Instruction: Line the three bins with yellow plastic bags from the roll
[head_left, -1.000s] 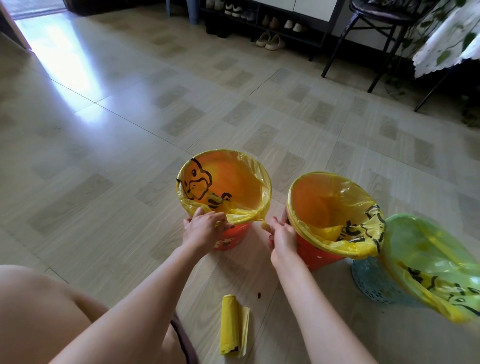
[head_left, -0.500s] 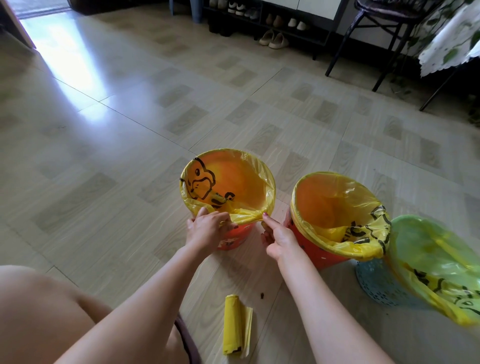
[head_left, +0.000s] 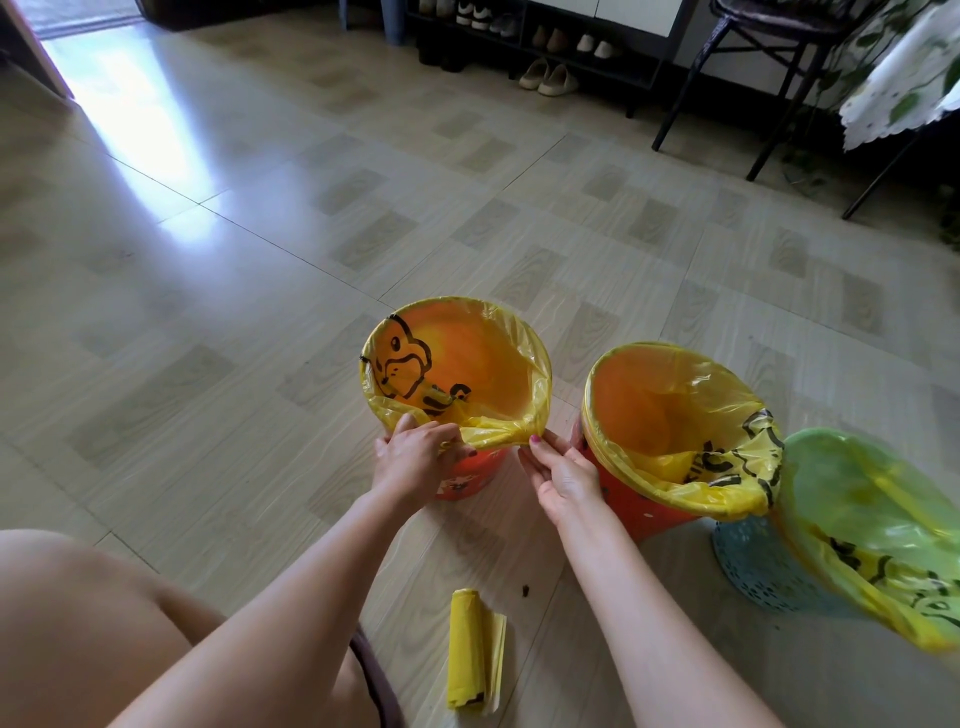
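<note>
Yellow bag (head_left: 498, 434) edge is pinched by your left hand (head_left: 415, 457) and right hand (head_left: 563, 470), folding it over the orange bin (head_left: 467, 475) rim between them so it stays put.

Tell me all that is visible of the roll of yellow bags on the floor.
The roll of yellow bags lies on the tiled floor, between the person's forearms and nearer the camera than the bins. It looks like thin glossy plastic, wound tight, with black print near its lower end. A loose flat end spreads to its right. Neither hand touches it.
</note>
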